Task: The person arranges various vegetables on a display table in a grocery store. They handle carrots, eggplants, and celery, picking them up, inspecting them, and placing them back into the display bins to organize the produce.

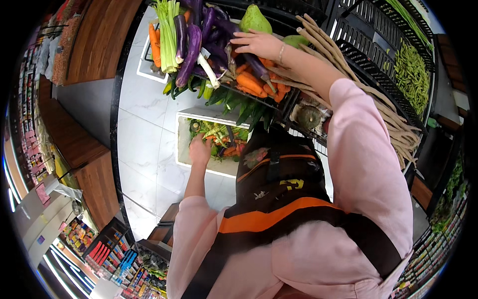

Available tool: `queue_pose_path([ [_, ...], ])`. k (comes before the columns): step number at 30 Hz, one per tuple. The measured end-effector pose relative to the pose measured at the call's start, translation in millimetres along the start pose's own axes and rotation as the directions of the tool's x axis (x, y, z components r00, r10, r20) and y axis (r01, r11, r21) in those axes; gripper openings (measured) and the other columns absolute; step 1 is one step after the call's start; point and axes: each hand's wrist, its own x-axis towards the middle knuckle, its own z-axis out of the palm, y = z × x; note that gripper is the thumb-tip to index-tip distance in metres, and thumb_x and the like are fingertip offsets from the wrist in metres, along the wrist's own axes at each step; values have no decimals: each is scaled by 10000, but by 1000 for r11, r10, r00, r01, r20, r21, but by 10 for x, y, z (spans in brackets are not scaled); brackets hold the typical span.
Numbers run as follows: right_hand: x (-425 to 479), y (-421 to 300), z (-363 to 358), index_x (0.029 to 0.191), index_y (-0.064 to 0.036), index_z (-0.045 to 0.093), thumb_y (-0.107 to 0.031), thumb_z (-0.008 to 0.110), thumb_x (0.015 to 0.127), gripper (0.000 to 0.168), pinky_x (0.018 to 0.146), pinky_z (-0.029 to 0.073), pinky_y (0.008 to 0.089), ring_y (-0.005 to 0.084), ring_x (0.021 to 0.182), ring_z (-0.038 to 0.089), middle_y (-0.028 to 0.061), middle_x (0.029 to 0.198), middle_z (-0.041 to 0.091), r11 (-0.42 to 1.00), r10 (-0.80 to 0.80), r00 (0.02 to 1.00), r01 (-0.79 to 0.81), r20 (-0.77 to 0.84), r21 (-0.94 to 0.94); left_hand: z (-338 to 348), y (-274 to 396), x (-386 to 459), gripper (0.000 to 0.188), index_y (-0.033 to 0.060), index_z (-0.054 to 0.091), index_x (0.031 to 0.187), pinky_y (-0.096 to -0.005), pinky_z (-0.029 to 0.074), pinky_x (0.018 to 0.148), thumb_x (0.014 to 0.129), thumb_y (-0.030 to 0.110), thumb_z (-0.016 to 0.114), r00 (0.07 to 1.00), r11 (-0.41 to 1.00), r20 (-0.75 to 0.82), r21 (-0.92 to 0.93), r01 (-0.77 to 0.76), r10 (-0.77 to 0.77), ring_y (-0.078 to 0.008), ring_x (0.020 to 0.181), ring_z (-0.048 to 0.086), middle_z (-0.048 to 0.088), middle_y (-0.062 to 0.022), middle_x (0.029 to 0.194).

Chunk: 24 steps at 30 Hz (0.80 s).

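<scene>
My right hand reaches over a heap of vegetables, fingers spread, beside purple eggplants and below a green pear-shaped fruit. Whether its fingertips grip an eggplant is not clear. Orange carrots lie just beneath it, and a bunch of celery stands at the heap's left. My left hand hangs at the left part of a white foam box on the floor. Vegetable scraps, with green and orange pieces, fill part of that box. The left fingertips are partly hidden against the scraps.
Long brown roots lie across the right side. Black plastic crates stand behind them, near green pods. A green squash sits under the rack's edge. Wooden display units border the tiled floor at left.
</scene>
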Motion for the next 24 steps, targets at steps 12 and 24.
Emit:
queue_pose_path([
  [12,-92,-1303,207,938,-34,676,-135,604,780,200,695,551,372,289,838,672,145,972,640,906,328,850,-406,412,117,-531,1976,1350,600,240,582,1253,-586,276,1054,664,173,675,668,708,-244,335,-622,703,-466,1280,314,347,-214,1418],
  [24,-210,-1468,424,1352,-58,395,-55,537,842,530,678,561,384,321,821,667,220,1152,524,621,699,692,-713,181,325,-649,1908,1677,276,161,623,992,-461,526,863,741,49,634,659,604,2,399,-690,752,-378,1255,438,302,-107,1493],
])
